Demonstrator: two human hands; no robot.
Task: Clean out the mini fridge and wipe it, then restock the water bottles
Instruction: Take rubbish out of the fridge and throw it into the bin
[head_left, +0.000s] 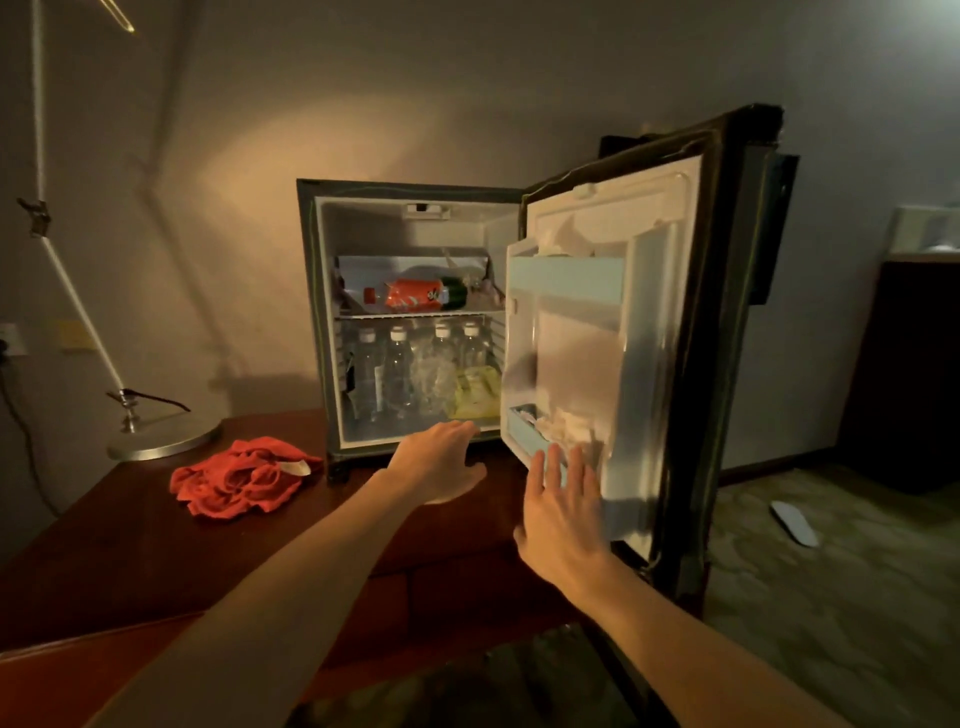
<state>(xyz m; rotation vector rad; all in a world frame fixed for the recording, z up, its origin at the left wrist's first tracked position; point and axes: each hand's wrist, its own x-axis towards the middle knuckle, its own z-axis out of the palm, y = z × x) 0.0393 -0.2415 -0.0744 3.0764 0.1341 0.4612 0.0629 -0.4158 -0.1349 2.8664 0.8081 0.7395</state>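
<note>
The mini fridge stands on a dark wooden table with its door swung open to the right. An orange-labelled bottle lies on the upper shelf. Several clear water bottles stand on the lower level beside a yellow packet. Crumpled white paper sits in the lower door shelf. My left hand reaches toward the fridge's bottom sill, fingers apart and holding nothing. My right hand is spread flat by the lower edge of the door, also empty.
A red cloth lies crumpled on the table left of the fridge. A desk lamp's round metal base stands behind it. A dark cabinet is at the far right, and a white slipper lies on the carpet.
</note>
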